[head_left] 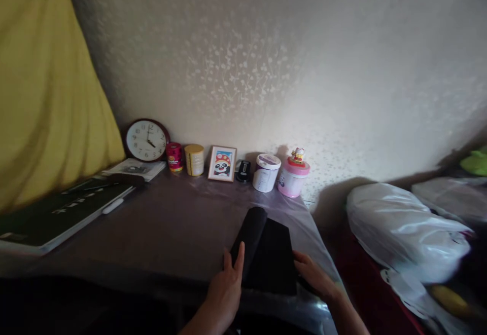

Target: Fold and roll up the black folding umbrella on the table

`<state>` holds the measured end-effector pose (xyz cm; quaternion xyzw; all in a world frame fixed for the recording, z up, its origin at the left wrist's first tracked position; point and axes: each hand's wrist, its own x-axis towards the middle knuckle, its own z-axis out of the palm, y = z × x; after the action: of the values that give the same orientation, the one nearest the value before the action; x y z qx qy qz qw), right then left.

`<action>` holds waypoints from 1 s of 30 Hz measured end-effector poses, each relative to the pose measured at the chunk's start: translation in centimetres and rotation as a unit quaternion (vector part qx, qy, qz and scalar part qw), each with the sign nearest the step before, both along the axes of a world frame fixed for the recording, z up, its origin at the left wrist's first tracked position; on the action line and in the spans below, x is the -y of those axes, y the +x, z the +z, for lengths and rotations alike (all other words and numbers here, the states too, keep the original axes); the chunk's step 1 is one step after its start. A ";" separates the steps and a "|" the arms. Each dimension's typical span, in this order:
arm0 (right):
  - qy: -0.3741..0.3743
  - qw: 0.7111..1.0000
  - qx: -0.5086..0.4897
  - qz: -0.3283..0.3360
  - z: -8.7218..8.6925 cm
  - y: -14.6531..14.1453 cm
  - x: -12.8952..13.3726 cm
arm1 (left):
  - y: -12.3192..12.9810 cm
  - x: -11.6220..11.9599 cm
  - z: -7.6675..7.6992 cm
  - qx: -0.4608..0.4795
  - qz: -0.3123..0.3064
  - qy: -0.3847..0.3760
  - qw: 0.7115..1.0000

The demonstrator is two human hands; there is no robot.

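Note:
A black mat (273,259), partly rolled up, lies near the front right corner of the table. Its left part forms a thick roll (249,238), while the right part stays flat. My left hand (227,287) grips the near end of the roll, with fingers along its left side and top. At the flat part's right edge, my right hand (314,274) holds on with its fingertips; the palm side and thumb are hidden. Something dark shows under the right palm, too dim to make out.
Along the wall stand a round clock (147,140), a pink can (174,156), a yellow-lidded can (194,160), a framed panda picture (222,163), a small black device (244,171) and two tubs (266,174). A green book (68,211) lies left. White plastic bags (403,223) sit right.

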<state>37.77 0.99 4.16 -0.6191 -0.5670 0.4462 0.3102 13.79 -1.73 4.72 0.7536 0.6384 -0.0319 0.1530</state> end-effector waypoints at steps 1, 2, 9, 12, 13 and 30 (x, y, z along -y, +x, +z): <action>0.019 0.999 0.034 -0.005 0.3 0.3 0.0 | 0.1 0.1 0.1 -0.008 -0.003 0.004 1.000; 0.046 0.996 0.073 -0.023 0.6 0.6 0.0 | 0.2 0.2 0.1 -0.016 -0.006 0.009 1.000; 0.104 0.984 0.082 -0.121 1.1 -0.1 -0.2 | 0.7 0.3 -0.3 -0.037 -0.003 0.040 0.999; 0.121 0.973 0.156 -0.121 0.6 -1.2 -0.4 | 0.7 0.3 -0.2 -0.022 -0.001 0.032 0.999; 0.121 0.970 0.177 -0.117 0.4 -1.4 -0.5 | 0.7 0.3 -0.1 -0.016 -0.002 0.030 0.999; 0.167 0.955 0.204 -0.139 -1.0 -2.3 -1.4 | 0.3 0.4 1.1 0.004 -0.004 0.004 1.000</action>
<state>35.48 2.41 3.15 -0.7088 -0.5930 0.1622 0.3459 14.09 -2.12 5.79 0.7567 0.6352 -0.0265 0.1527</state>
